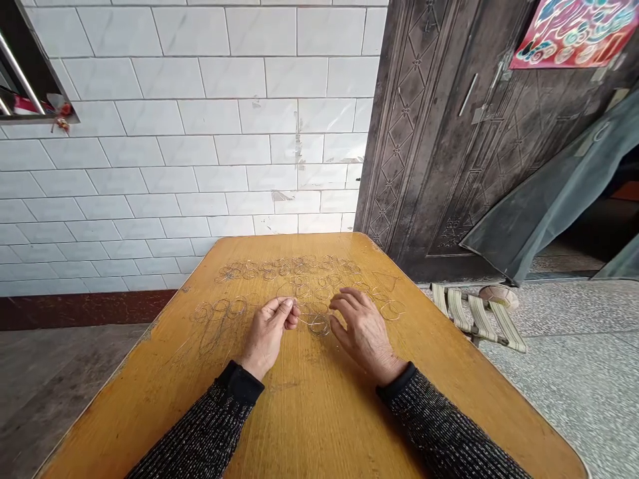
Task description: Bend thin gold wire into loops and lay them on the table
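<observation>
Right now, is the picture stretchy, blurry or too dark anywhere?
In the head view, the table looks stretched wide toward the bottom, the wires are too thin to follow singly, the left hand and right hand look fairly sharp, and the doorway is very dark.

A tabletop is captured in bright, diffuse light; the white tiled wall (pixel 200 146) is palely lit, while the carved door (pixel 424 133) is left much darker; deep shadow is seen beside the gray curtain (pixel 539 206); a soft sheen is spread over the wooden table (pixel 309 426), dimmed by faint, soft-edged shadows near the right hand (pixel 363 326); edges are stretched and slanted by wide-angle distortion; the looped wire (pixel 299 266) is finely rendered, its individual strands barely resolved.
</observation>
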